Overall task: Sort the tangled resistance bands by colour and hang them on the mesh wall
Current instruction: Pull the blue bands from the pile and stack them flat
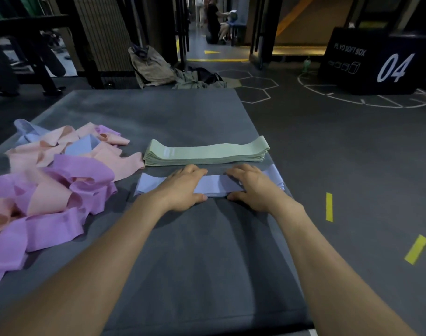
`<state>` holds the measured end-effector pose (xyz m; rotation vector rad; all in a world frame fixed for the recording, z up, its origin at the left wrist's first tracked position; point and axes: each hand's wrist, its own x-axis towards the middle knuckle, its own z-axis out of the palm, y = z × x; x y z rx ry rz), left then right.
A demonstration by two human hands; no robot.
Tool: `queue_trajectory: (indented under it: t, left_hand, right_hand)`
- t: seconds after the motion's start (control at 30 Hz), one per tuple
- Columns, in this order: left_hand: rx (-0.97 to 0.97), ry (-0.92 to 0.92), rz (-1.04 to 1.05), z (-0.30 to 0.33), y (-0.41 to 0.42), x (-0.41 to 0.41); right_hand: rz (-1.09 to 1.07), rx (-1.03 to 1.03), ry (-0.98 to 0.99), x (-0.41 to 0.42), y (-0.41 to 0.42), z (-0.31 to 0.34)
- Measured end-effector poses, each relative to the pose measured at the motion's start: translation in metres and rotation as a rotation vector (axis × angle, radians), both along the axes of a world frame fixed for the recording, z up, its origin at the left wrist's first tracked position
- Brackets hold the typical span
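Pretty clearly a gym: black plyo soft box (pixel 376 61) marked 04, rubber floor (pixel 340 154) with painted agility lines and hexagons

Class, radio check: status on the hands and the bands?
Left hand and right hand pressing blue bands flat. Green stack done. Pink-purple tangle unsorted, left of hands.

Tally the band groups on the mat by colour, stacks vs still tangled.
Green: 1 neat stack
Blue: 1 flat stack under the left hand and right hand, plus 2 visible blue pieces in the tangle
Pink: 1 tangled clump
Purple: 1 tangled clump
Total: 4 colours, 2 stacked; single bands cannot be counted.
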<state>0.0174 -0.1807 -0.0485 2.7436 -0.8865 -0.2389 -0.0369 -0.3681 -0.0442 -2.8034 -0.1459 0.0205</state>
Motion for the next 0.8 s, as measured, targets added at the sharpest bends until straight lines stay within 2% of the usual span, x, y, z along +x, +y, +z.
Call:
queue_trajectory:
  t: [0.23, 0.47, 0.67, 0.8]
  left_hand:
    - [-0.184, -0.104, 0.076, 0.016, 0.029, -0.022]
    - [-0.176, -0.217, 0.176, 0.045, 0.102, -0.030]
    - [-0.232, -0.251, 0.279, 0.072, 0.177, -0.018]
    - [-0.251, -0.252, 0.367, 0.081, 0.227, 0.001]
  right_hand:
    - [0.011, 0.098, -0.090, 0.003, 0.038, 0.020]
    - [0.083, 0.190, -0.185, 0.005, 0.119, 0.042]
    - [0.189, 0.173, -0.178, 0.035, 0.189, 0.069]
    - [0.149, 0.227, -0.143, 0.072, 0.230, 0.081]
